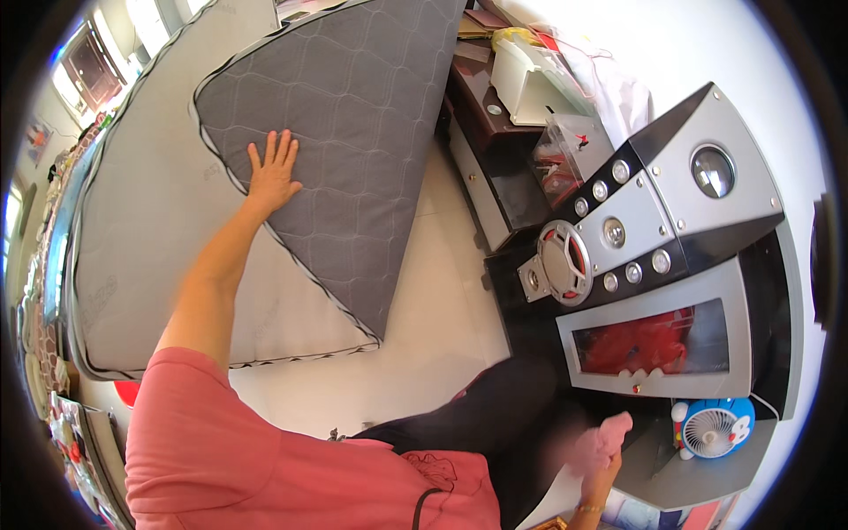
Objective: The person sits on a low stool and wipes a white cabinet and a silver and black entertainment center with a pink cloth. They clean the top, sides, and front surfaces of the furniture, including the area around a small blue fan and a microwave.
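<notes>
My left hand [270,175] lies flat with fingers spread on a dark grey quilted mattress cover [331,126], near its piped edge. That dark cover is folded or draped over a light grey mattress [152,218]. Down at the lower right, my right hand [601,472] grips a crumpled pink cloth [606,440], partly blurred. It is beside the grey shelf [722,474] of a black and silver cabinet.
A blue cartoon-styled fan [715,429] stands on the shelf. The cabinet's glass door [652,341] shows red items inside. Behind are a dark brown cabinet [493,132] and a white container [530,83]. Pale tiled floor [444,285] runs between mattress and cabinets.
</notes>
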